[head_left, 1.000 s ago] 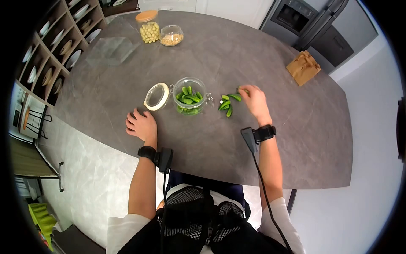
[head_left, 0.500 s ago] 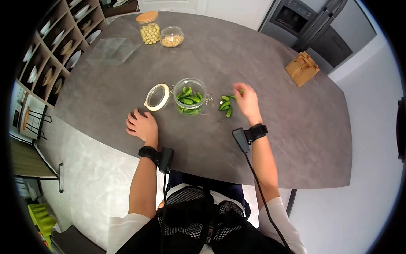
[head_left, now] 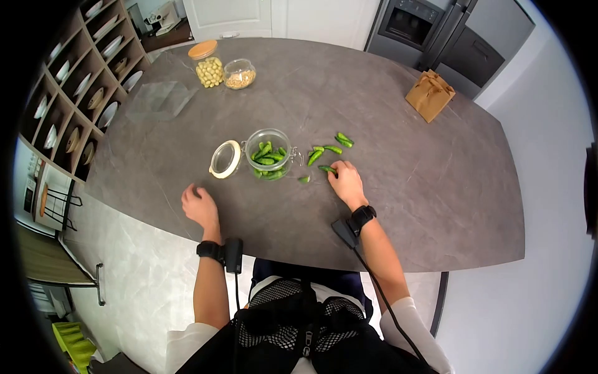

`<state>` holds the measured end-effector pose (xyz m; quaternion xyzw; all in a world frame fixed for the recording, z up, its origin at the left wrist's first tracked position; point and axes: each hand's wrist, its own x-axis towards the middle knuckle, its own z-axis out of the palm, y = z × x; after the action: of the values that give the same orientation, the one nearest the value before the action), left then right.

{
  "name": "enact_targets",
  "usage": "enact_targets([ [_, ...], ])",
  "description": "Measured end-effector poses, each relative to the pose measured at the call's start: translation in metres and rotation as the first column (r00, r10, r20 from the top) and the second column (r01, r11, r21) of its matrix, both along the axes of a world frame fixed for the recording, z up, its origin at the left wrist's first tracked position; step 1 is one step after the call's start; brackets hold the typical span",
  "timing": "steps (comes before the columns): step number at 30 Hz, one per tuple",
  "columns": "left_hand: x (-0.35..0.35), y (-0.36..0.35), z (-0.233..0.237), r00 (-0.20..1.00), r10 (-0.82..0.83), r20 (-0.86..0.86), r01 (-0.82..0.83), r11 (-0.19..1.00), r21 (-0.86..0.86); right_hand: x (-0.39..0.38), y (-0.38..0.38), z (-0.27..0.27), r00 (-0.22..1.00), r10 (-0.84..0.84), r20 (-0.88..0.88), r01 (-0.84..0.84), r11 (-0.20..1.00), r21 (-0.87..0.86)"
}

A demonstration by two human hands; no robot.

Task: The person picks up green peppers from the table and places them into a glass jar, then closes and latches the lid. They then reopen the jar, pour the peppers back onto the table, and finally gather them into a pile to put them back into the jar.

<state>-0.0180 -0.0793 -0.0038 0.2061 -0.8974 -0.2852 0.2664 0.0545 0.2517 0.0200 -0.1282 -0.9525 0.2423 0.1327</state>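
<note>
Tabletop [head_left: 398,206]: grey, stone-patterned, rounded edge; carries every item below.

Open shelving [head_left: 75,112]: at the far left, beside the tabletop; plates and bowls stand in its compartments.

Built-in oven [head_left: 405,25]: beyond the far right edge, dark front.

Clear sheet [head_left: 161,100]: lies flat at the far left of the tabletop, near the shelving.

Paper bag [head_left: 430,95]: brown, folded top, far right, well apart from the rest.

Left hand [head_left: 200,206]: rests near the front edge, left of the glass jar and apart from it. Grip half-curled and loose, holding nothing. A black band with a small unit sits on the wrist.

Right hand [head_left: 346,182]: palm down on the tabletop, right of the glass jar. The fingertips reach the nearest gherkin [head_left: 326,168]; whether the grip has closed on it cannot be told. Black wristband, with a cable running back along the arm.

Glass jar [head_left: 268,153]: open, upright, mid-tabletop, part filled with green gherkins.

Hinged lid [head_left: 225,159]: round, swung open to the left, lying just beside the jar and joined to it.

Cork-topped jar [head_left: 207,63]: far left, shut, holds pale round pieces.

Small jar [head_left: 239,73]: just beside the cork-topped one, holds tan grains.

Loose gherkins [head_left: 316,156]: scattered between the glass jar and the right hand; the farthest pair [head_left: 344,139] lies beyond the hand.

Green scrap [head_left: 304,179]: in front of the jar, near the right hand.
</note>
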Motion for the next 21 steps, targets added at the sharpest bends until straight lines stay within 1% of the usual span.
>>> enact_targets([
  [1,0.004,-0.007,0.003,0.996,-0.001,-0.092,0.001,1.0,-0.001,0.001,-0.001,0.003,0.999,-0.044,-0.002,0.044,0.998,-0.043],
  [3,0.014,-0.026,0.005,0.996,0.022,-0.088,-0.01,0.991,0.137,0.003,-0.006,0.018,0.992,-0.127,-0.001,0.126,0.983,-0.132],
  [4,0.018,-0.035,0.005,0.996,0.035,-0.085,-0.017,0.979,0.201,0.0,-0.011,0.031,0.993,-0.098,-0.058,0.087,0.982,-0.17],
  [6,0.023,-0.045,-0.001,0.99,0.122,-0.065,-0.114,0.987,0.113,-0.009,-0.025,0.055,0.986,-0.052,-0.161,0.011,0.969,-0.246],
  [7,0.025,-0.046,-0.004,0.987,0.153,-0.046,-0.151,0.987,0.055,-0.018,-0.033,0.057,0.948,0.019,-0.318,-0.089,0.974,-0.208],
  [8,0.027,-0.044,-0.006,0.982,0.185,-0.031,-0.185,0.983,-0.001,-0.027,-0.044,0.063,0.912,0.098,-0.398,-0.178,0.969,-0.169],
  [9,0.027,-0.039,-0.005,0.974,0.226,-0.025,-0.227,0.973,-0.05,-0.034,-0.056,0.072,0.901,0.153,-0.405,-0.225,0.965,-0.136],
  [10,0.027,-0.04,-0.006,0.976,0.215,-0.01,-0.215,0.976,-0.008,-0.04,-0.067,0.079,0.888,0.207,-0.411,-0.271,0.957,-0.104],
  [12,0.027,-0.044,-0.007,0.981,0.191,0.015,-0.192,0.979,0.073,-0.051,-0.084,0.08,0.875,0.347,-0.337,-0.382,0.923,-0.042],
  [13,0.025,-0.047,-0.008,0.983,0.182,0.037,-0.185,0.979,0.09,-0.054,-0.088,0.076,0.874,0.34,-0.346,-0.374,0.927,-0.035],
  [15,0.024,-0.053,-0.01,0.983,0.162,0.085,-0.171,0.978,0.121,-0.055,-0.085,0.071,0.913,0.203,-0.354,-0.277,0.946,-0.171],
  [16,0.023,-0.051,-0.008,0.977,0.187,0.102,-0.195,0.978,0.071,-0.055,-0.077,0.067,0.928,0.137,-0.346,-0.226,0.946,-0.233],
  [18,0.023,-0.044,-0.002,0.961,0.232,0.148,-0.23,0.973,-0.033,-0.052,-0.047,0.049,0.938,0.048,-0.345,-0.112,0.979,-0.169],
  [20,0.022,-0.04,-0.001,0.95,0.265,0.166,-0.253,0.963,-0.091,-0.045,-0.012,0.027,0.947,-0.032,-0.319,-0.008,0.992,-0.124],
  [21,0.021,-0.038,0.0,0.944,0.281,0.173,-0.263,0.957,-0.119,-0.041,0.004,0.017,0.944,-0.062,-0.325,0.046,0.997,-0.058],
])
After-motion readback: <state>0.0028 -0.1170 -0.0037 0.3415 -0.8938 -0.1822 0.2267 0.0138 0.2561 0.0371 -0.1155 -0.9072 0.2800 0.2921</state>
